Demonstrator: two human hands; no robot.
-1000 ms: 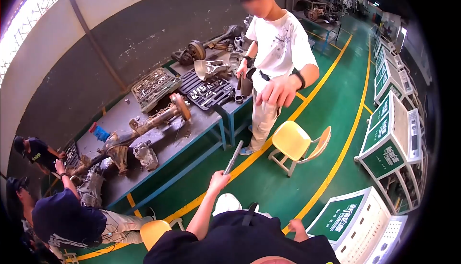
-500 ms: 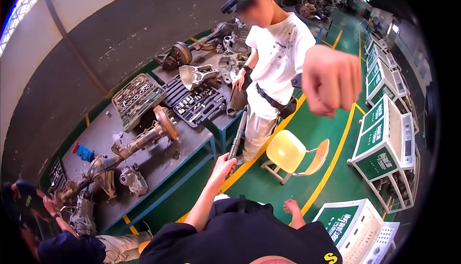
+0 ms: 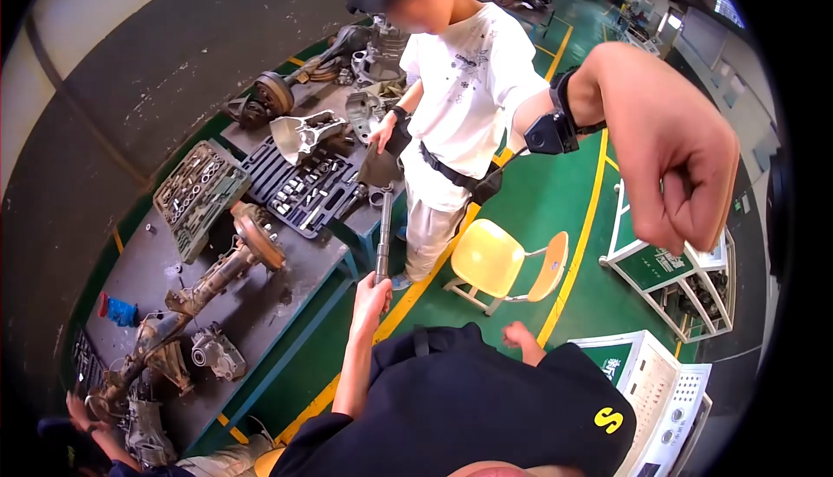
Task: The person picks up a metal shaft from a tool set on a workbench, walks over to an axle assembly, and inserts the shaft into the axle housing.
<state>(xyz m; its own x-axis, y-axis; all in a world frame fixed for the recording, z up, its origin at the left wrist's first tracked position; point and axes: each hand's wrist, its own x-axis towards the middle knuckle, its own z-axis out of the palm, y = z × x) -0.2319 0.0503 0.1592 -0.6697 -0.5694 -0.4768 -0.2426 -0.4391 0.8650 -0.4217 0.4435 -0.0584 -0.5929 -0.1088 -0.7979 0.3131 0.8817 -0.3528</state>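
Note:
Held upright in my left hand (image 3: pixel 371 297) is a long metal bar tool (image 3: pixel 383 238), its upper end by the bench corner near a dark metal part (image 3: pixel 378 164). A co-worker in a white shirt (image 3: pixel 473 69) has one hand on that part. My right hand (image 3: pixel 518 335) is curled closed beside my dark shirt, with nothing visible in it. The co-worker's other hand (image 3: pixel 672 143), with a black wrist device, hangs closed and large in front of the camera.
The bench (image 3: pixel 291 303) bears a rusty axle (image 3: pixel 204 290), two socket sets (image 3: pixel 201 199) (image 3: pixel 299 186) and metal housings. A yellow chair (image 3: pixel 488 258) stands on the green floor. White-and-green consoles (image 3: pixel 646 381) are at the right. Another person's hand (image 3: pixel 80 412) shows at the lower left.
The scene has shifted left in view. My left hand has moved left with the bar, now more upright. The co-worker's raised hand appears larger and farther right.

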